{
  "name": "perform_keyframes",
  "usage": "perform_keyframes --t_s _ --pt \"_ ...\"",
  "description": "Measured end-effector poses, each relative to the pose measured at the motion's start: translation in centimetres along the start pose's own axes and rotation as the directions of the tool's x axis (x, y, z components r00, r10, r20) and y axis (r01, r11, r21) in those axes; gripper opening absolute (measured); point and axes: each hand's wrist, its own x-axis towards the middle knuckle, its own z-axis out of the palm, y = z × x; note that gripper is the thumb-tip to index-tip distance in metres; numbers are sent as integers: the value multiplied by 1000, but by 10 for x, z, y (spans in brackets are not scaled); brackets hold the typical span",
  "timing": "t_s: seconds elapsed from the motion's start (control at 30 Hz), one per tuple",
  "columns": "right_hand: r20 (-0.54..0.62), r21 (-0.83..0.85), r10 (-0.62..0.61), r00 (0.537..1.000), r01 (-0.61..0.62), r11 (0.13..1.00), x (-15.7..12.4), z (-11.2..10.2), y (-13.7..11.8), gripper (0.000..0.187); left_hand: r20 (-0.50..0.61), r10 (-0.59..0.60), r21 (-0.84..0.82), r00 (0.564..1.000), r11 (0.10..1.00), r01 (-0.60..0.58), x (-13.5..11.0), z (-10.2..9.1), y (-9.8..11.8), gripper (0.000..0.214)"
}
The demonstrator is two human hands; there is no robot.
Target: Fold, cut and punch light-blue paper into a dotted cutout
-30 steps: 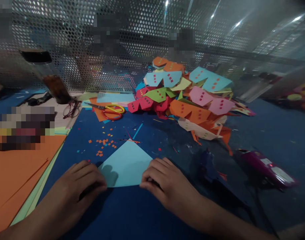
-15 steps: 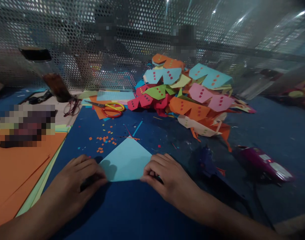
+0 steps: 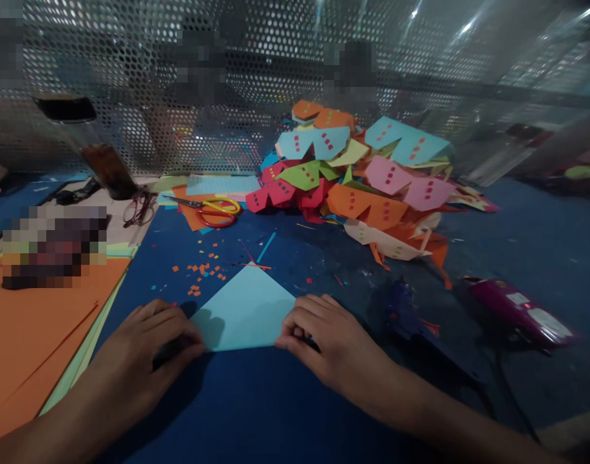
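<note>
A light blue paper (image 3: 247,309), folded into a triangle with its point away from me, lies on the blue table (image 3: 275,406). My left hand (image 3: 150,345) presses its left corner with curled fingertips. My right hand (image 3: 324,338) pinches the right corner, fingers bent. Both hands rest on the table at the paper's near edge.
A heap of folded coloured paper pieces (image 3: 362,187) lies behind. Yellow-handled scissors (image 3: 212,209) sit at the back left, beside glasses (image 3: 138,209) and a bottle (image 3: 106,167). Orange sheets (image 3: 34,335) lie at left. A purple glue gun (image 3: 517,312) rests at right. Small paper scraps (image 3: 203,274) dot the table.
Both hands stay on the paper's corners; the right fingers curl in slightly. The view has shifted a little.
</note>
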Motion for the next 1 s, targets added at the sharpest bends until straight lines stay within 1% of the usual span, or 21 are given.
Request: perform_keyframes --t_s 0.17,0.27,0.4,0.6,1.0 --pt "2 -33 -22 1000 22 999 0 2 1 10 -20 -14 14 1000 1000 14 -2 0 -2 20" --pt "3 -9 -35 999 35 999 -1 3 1 11 -31 -18 19 999 1000 19 -3 -1 -3 23" --pt "1 26 -29 1000 29 999 -1 3 1 12 -13 -33 33 999 999 33 -2 -2 -3 24" --pt "28 4 -17 999 16 1000 0 2 1 11 5 -59 43 998 997 59 -2 -2 -4 24" --pt "37 -24 17 999 -16 1000 -1 -5 1 13 30 -45 36 999 998 44 -5 -2 -7 21"
